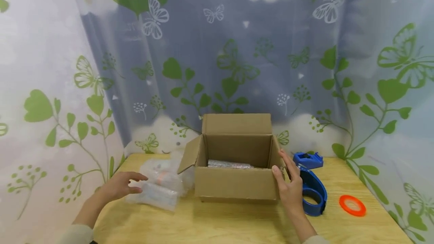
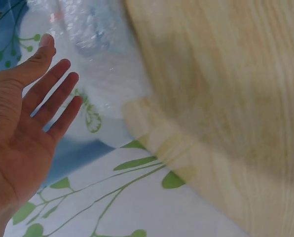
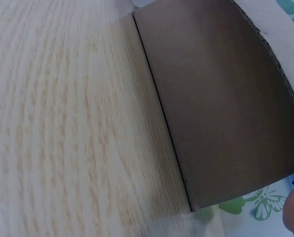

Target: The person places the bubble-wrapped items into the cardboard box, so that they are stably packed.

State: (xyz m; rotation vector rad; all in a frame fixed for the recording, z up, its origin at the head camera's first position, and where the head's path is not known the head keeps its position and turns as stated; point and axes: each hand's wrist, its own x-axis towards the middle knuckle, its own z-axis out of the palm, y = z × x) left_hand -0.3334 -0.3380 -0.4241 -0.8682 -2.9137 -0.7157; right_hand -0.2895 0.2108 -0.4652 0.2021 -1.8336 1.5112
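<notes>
So, the cardboard box (image 1: 236, 183) is plain brown corrugated board, matte, edges a bit worn, standing upright on the wood-grain table (image 1: 237, 229) around the middle, in front of the patterned curtain (image 1: 217, 82). Opening faces up; long axis runs left-right across the person's view, with a long side toward the person. Back flap (image 1: 236, 124) stands up, left flap (image 1: 190, 154) splays outward and down. Inside, a silvery wrapped item (image 1: 228, 164) shows near the front wall, shiny and crinkled, its visible length running left-right too; its lower part is hidden. Right hand (image 1: 289, 185) grips the box at the front right corner, thumb on the front edge, fingers along the right side; the right wrist view catches only a fingertip beside the board. Left hand (image 1: 123, 186) is loose, fingers spread, nothing held, palm visible in the left wrist view. It's next to the bubble-wrapped packages (image 1: 158, 195), left of the box: clear, glossy plastic, one with an orange-red band, the nearer one flattish, pale bluish, long axis slanting from back left to front right. Contact there: can't tell. Right of the box: blue tape dispenser (image 1: 318, 189) near the right hand, smaller blue dispenser (image 1: 309, 160) behind it, orange tape roll (image 1: 342, 203) lying flat farther right.
</notes>
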